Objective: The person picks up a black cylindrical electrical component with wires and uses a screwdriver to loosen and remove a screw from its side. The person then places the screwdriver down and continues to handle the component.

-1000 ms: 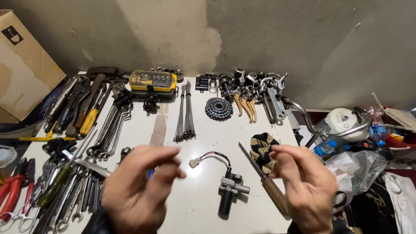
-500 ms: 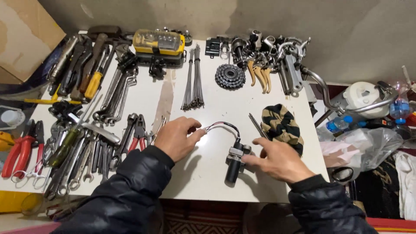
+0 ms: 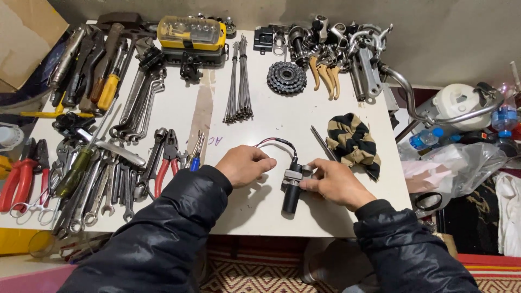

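Both hands pinch the black throttle grip.

A brown cardboard box leans at the table's far left corner; a yellow-lidded, dark rectangular case sits at its far edge.

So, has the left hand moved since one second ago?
Yes. The left hand has gone down from mid-air onto the white table, now at the wire of the black cylindrical part, near the striped cloth.
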